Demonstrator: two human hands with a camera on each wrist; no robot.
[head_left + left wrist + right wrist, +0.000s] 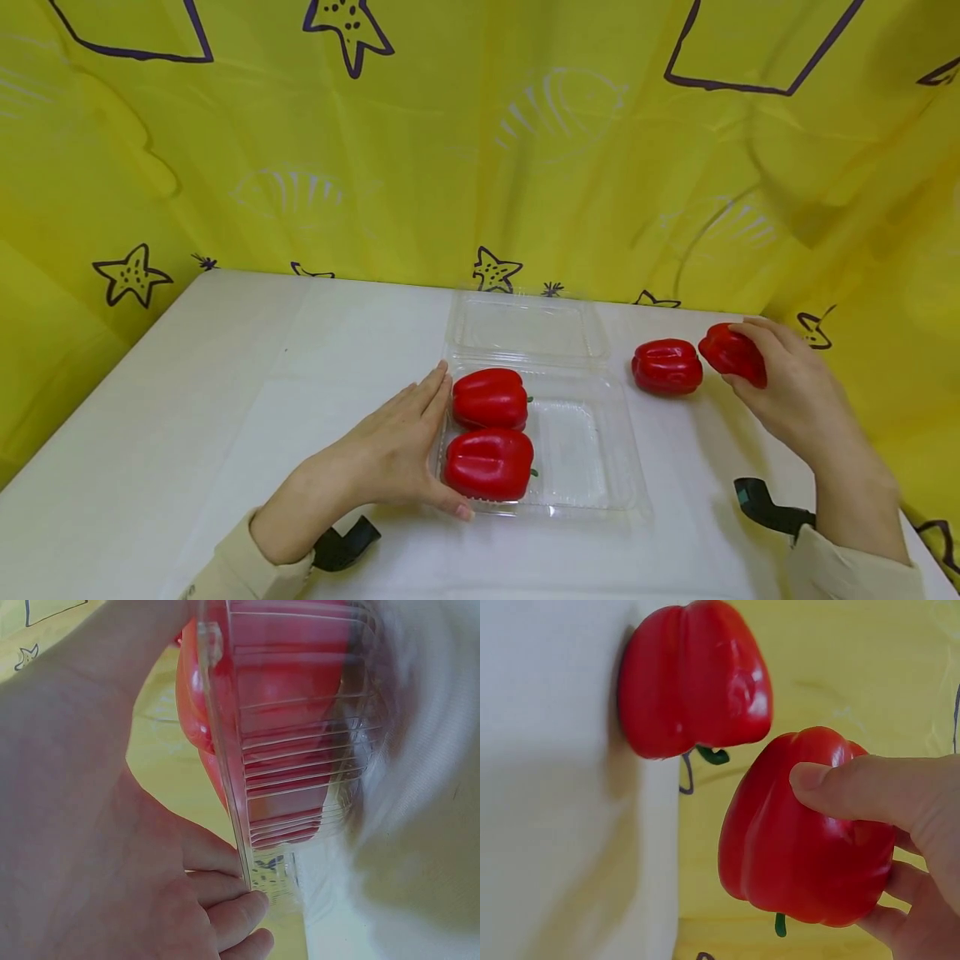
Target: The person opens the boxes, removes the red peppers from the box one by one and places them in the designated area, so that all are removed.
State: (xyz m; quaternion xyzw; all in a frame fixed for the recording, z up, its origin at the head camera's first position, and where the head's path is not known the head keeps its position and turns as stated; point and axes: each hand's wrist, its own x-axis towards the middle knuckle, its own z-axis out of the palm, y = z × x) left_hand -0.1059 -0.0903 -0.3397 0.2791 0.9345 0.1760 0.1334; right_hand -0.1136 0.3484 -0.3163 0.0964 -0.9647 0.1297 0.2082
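My right hand (798,392) grips a red bell pepper (802,840) at the right side, thumb on one face and fingers round the other. In the right wrist view it hangs off the table, green stem showing. Just left of it, another red bell pepper (667,367) lies on the table. Two more red peppers, a rear one (489,398) and a front one (489,464), lie side by side in the left half of a clear plastic container (581,450). Along that container's left rim rests my left hand (393,442), fingers extended toward the back corner, thumb at the front edge.
The container's clear lid (525,327) lies folded back behind it, near the table's rear edge. A white table (187,400) spreads below. Yellow patterned cloth (420,167) hangs behind it and at both sides.
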